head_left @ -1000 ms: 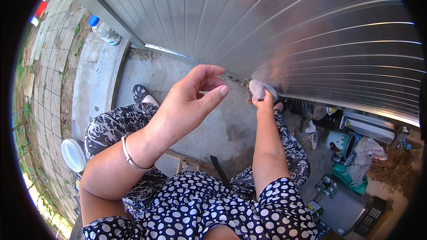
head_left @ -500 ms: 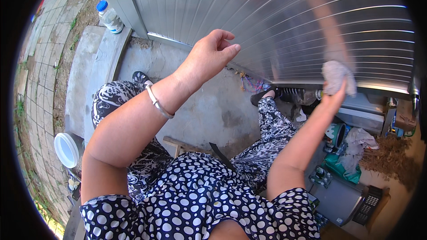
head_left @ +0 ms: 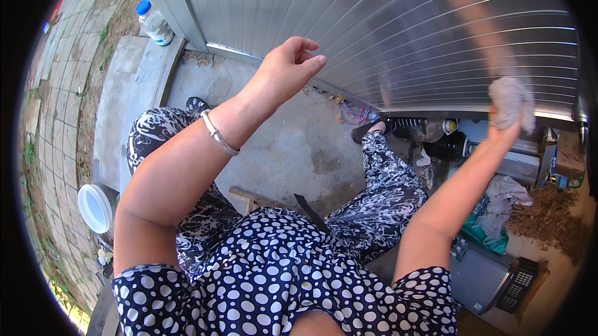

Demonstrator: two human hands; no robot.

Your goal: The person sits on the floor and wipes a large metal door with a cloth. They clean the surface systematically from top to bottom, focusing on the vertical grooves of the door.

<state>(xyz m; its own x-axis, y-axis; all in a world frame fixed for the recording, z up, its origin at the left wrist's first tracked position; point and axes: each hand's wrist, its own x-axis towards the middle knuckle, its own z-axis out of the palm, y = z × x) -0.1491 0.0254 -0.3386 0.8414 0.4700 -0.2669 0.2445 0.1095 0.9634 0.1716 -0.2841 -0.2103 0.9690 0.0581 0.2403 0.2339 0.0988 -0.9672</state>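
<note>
A greyish-white cloth (head_left: pixel 512 102) is pressed against the ribbed metal panel (head_left: pixel 374 43) near its lower right part. My right hand (head_left: pixel 506 125) is closed on this cloth, which hides most of the fingers. In front of the panel my left hand (head_left: pixel 289 65) hangs in the air with nothing in it. Its fingers are loosely curled and the thumb stands apart from them. A silver bangle (head_left: pixel 218 133) circles the left wrist. The panel mirrors my right arm as a blurred streak.
A clear jar with a blue lid (head_left: pixel 156 23) stands on the step at the far left. Closer on that side is a white bucket (head_left: pixel 94 209). Bottles (head_left: pixel 430 128), plastic bags (head_left: pixel 498 208) and a black basket (head_left: pixel 518 284) crowd the right side.
My right hand has moved right along the panel with the cloth. My left hand has shifted slightly left.
</note>
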